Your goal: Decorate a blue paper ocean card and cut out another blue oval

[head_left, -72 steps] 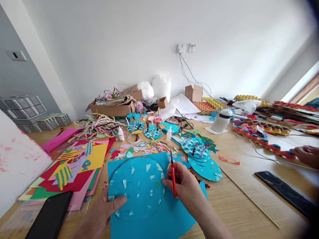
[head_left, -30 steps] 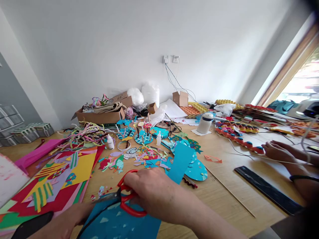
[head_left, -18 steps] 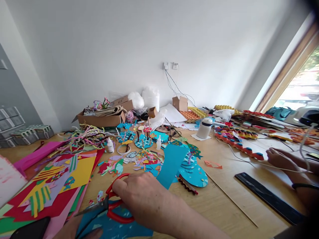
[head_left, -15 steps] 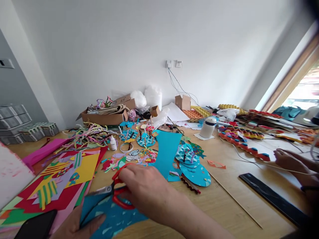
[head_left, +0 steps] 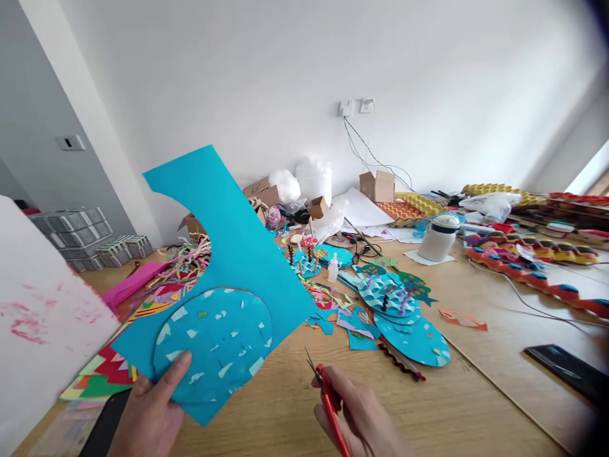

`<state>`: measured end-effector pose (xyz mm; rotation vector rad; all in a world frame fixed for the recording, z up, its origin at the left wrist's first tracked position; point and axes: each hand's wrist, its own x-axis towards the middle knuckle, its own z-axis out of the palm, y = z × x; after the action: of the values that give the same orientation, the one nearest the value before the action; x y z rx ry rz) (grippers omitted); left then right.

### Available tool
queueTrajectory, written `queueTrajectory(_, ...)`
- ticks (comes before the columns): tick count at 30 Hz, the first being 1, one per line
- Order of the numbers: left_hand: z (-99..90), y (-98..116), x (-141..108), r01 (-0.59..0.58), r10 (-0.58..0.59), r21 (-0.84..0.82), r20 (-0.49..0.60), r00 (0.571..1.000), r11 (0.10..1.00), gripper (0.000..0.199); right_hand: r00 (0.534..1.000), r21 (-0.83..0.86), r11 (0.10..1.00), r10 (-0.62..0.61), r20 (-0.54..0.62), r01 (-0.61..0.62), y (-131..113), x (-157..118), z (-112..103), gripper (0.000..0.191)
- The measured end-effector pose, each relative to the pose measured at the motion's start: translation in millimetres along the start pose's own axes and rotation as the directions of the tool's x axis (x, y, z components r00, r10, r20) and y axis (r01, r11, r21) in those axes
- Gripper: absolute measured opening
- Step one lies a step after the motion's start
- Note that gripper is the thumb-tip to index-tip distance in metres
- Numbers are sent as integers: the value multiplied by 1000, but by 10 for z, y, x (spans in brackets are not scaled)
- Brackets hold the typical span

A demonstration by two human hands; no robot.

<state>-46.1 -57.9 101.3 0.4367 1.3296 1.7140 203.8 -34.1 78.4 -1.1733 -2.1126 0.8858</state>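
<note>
The round blue paper disc with pale flecks (head_left: 228, 330) lay over a notched bright-blue sheet (head_left: 238, 228), raised above the counter (head_left: 280, 387) toward its near edge. The left hand (head_left: 152, 406) had its fingers closed on both at the lower left, thumb on top; with only that side gripped, the disc might have slipped or the sheet's long arm buckled. The right hand's (head_left: 361, 412) fingers were curled round red-handled metal scissors (head_left: 330, 406), whose tips stood slightly parted and could have nicked paper or skin if the hands met carelessly. No brand, label or writing was readable.
</note>
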Motion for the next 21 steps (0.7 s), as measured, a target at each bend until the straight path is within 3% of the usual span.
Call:
queueTrajectory(3, 130, 10, -60, -4, 9, -114, 37, 999, 994, 73, 998, 3, 999, 51, 30, -51, 101, 33, 88, 19)
queueTrajectory(6, 198, -2, -89, 3, 1, -125, 29, 1000, 992, 66, 997, 65, 995, 77, 27, -79, 122, 72, 150, 20)
queueTrajectory(9, 236, -35, -112, 19, -16, -130, 20, 1000, 991, 61, 991, 294, 948, 134, -15, -123, 90, 121, 198, 21)
queueTrajectory(12, 293, -85, -159, 5, 2, -179, 37, 999, 984, 62, 981, 617, 778, 187, -56, -113, 4, 182, 221, 29)
queueTrajectory(14, 347, -120, -201, -2, 9, -201, 31, 999, 980, 63, 977, 743, 665, 198, -76, -77, -68, 229, 233, 35)
queueTrajectory(19, 494, -156, -310, 35, -42, -260, -22, 999, 965, 60, 969, 924, 383, 227, -92, -2, -187, 344, 316, 38)
queueTrajectory(21, 512, -159, -332, 28, -39, -283, -33, 999, 959, 62, 968, 943, 333, 233, -96, 13, -199, 371, 352, 34)
